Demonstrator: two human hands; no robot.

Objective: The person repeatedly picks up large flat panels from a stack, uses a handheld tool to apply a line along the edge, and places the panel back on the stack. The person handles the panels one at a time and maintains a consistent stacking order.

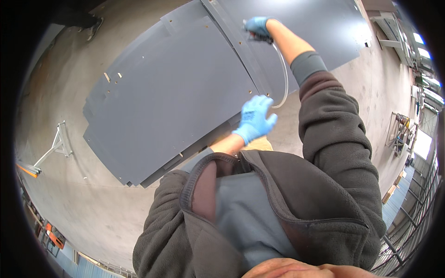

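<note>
A large dark grey sheet panel point(171, 92) lies in front of me, with a long strip point(232, 41) running across it and small holes along that strip. In a blue glove, my right hand point(258, 28) reaches out over the far right part, closed around a dark hand tool point(260, 39). From the tool a clear hose point(285, 78) curves back toward me. My left hand point(254, 119), gloved alike, is at the panel's near edge by the strip's end. Its fingers are stretched out, with the thumb apart; whether they touch the panel I cannot tell.
Concrete floor point(92, 157) surrounds the panel. A white metal stand point(58, 143) is at the left. Another person's shoe point(95, 28) shows at the far left. A cart with equipment point(402, 132) and metal racks point(394, 34) line the right side.
</note>
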